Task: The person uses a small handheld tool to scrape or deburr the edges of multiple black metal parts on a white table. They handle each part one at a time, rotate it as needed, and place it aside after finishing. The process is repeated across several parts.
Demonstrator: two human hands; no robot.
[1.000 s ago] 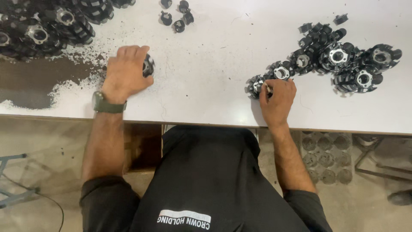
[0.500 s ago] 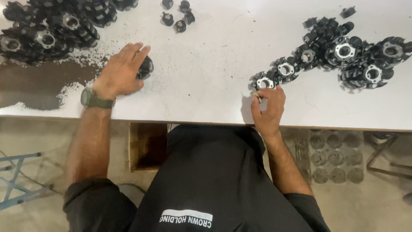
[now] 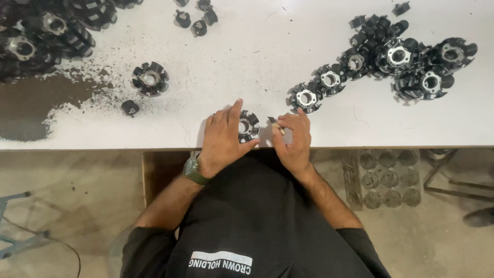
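Black metal shavings (image 3: 31, 110) darken the white table (image 3: 247, 62) far off to the left of the grip, below a heap of dark finned rotors (image 3: 46, 31); a lone rotor (image 3: 150, 78) and a small black piece (image 3: 129, 107) lie nearer. The left hand (image 3: 222, 139) clasps the finned rotor (image 3: 249, 126) at the table's near edge, fingers curled round it. Just right of it, the right hand (image 3: 294, 140) pinches a small pointed tool (image 3: 276, 125), its tip close to the rotor. Further right a row and pile of rotors (image 3: 391, 56) spreads out. Judging by both heaps, many pieces appear handled and many remain.
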